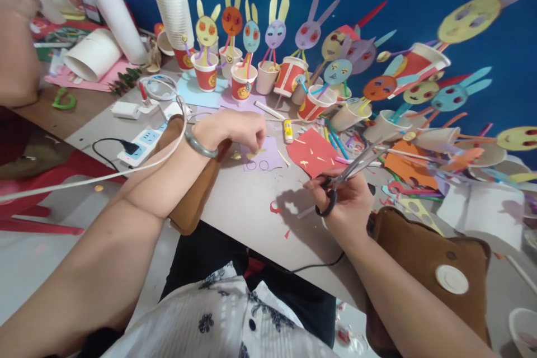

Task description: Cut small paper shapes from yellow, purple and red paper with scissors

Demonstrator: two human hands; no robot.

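Note:
My left hand (245, 130), with a bangle at the wrist, is above a purple sheet (273, 148) that has circles drawn on it. Its fingers are curled together, and what they hold, if anything, is hidden. Small yellow paper bits (257, 154) lie just below them. My right hand (350, 201) grips black-handled scissors (356, 165) by the finger loops, blades pointing up to the right. Beyond the scissors lies a red paper sheet (312, 151) with pale yellow scraps on it. A yellow glue stick (287, 131) is between the two sheets.
Paper cups (206, 75) with rabbit-faced figures line the blue wall. A power strip (145, 142) and white cable (138, 170) lie near my left arm. Brown cushions (428, 274) are under both arms. Another person's arm (17, 45) shows at far left.

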